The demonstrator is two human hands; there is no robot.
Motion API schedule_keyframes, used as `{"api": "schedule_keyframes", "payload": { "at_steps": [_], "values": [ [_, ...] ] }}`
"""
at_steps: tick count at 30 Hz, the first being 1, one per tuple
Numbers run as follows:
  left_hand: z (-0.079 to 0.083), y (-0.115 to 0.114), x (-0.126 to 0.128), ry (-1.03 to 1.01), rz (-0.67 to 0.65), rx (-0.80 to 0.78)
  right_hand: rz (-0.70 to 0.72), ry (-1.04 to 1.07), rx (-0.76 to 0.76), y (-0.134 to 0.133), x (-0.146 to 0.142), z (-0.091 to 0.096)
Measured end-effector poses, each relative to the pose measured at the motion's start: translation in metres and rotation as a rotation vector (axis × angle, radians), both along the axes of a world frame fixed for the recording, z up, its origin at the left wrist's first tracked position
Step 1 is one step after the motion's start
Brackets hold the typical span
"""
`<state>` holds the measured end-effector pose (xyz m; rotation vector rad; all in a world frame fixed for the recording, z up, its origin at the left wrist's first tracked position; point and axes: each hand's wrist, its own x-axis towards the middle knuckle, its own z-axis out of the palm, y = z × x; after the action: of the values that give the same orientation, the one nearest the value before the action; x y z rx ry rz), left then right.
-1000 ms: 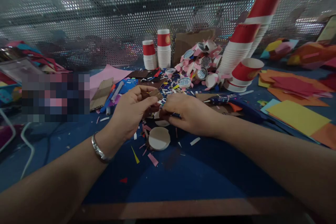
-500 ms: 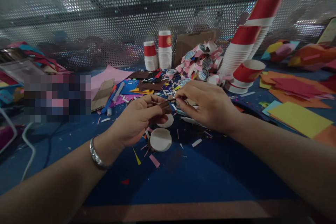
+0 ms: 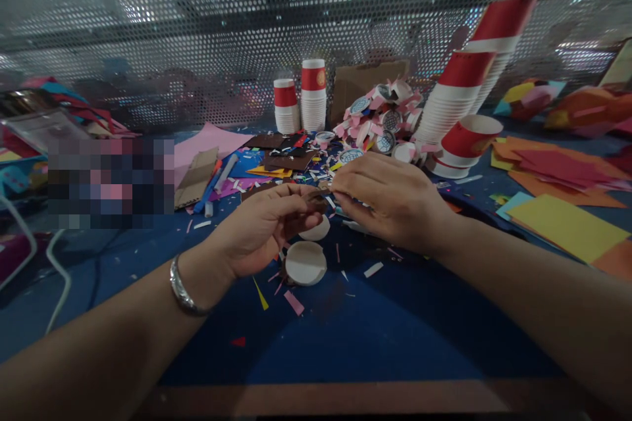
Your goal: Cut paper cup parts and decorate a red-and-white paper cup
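Note:
My left hand (image 3: 261,227) pinches a small dark brown paper piece (image 3: 312,200) just above the blue table (image 3: 375,335). My right hand (image 3: 390,200) meets it from the right, fingertips closed on the same piece. A silver bracelet (image 3: 184,286) circles my left wrist. Below the hands lie two white paper discs (image 3: 306,263), one partly hidden under my left fingers, among coloured paper scraps.
Stacks of red-and-white paper cups (image 3: 313,95) and a leaning tall stack (image 3: 469,79) stand at the back beside a pile of cut cup pieces (image 3: 378,122). Coloured paper sheets (image 3: 563,223) lie right. Pens, cardboard and brown paper (image 3: 284,161) lie left of centre. Perforated metal screen (image 3: 247,33) behind.
My right hand lifted off the table and came up to my left hand; both now pinch the brown piece. Between the last two frames the hands barely moved.

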<state>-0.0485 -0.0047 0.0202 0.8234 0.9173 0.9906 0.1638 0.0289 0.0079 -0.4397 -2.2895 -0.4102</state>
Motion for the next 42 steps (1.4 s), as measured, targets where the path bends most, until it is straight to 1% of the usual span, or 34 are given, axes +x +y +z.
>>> {"api": "schedule_keyframes", "payload": {
  "at_steps": [8,11,13,17,19,22,26,28,30,32,37,42],
  "values": [
    [0.009,0.0,0.004,0.0,0.112,-0.09,0.018,-0.017,0.001,0.001,0.001,-0.001],
    [0.007,0.0,0.003,0.028,0.116,-0.066,0.031,-0.007,-0.029,0.001,0.0,-0.002],
    [0.005,0.0,0.001,0.065,0.092,-0.021,0.039,0.03,-0.079,0.0,0.0,-0.002],
    [-0.001,0.0,-0.001,0.13,0.033,0.09,-0.005,0.155,-0.248,-0.004,-0.001,-0.002],
    [-0.002,0.001,-0.002,0.164,0.028,0.14,-0.042,0.23,-0.375,-0.006,-0.002,-0.004],
    [-0.004,0.001,-0.002,0.194,0.03,0.201,-0.054,0.377,-0.653,-0.005,-0.004,-0.007],
    [-0.006,0.0,-0.002,0.241,0.019,0.288,-0.024,0.564,-1.016,-0.001,-0.008,-0.01],
    [-0.006,0.0,-0.002,0.289,0.019,0.329,0.016,0.612,-1.162,0.0,-0.009,-0.01],
    [-0.007,-0.001,-0.002,0.34,0.026,0.371,0.057,0.617,-1.271,-0.001,-0.01,-0.008],
    [-0.007,-0.001,-0.001,0.379,0.028,0.411,0.085,0.599,-1.332,-0.002,-0.011,-0.007],
    [-0.009,-0.001,-0.002,0.41,0.007,0.439,0.171,0.598,-1.391,-0.005,-0.011,-0.006],
    [-0.009,-0.001,-0.002,0.383,-0.022,0.425,0.161,0.618,-1.417,-0.005,-0.012,-0.005]
  ]
}}
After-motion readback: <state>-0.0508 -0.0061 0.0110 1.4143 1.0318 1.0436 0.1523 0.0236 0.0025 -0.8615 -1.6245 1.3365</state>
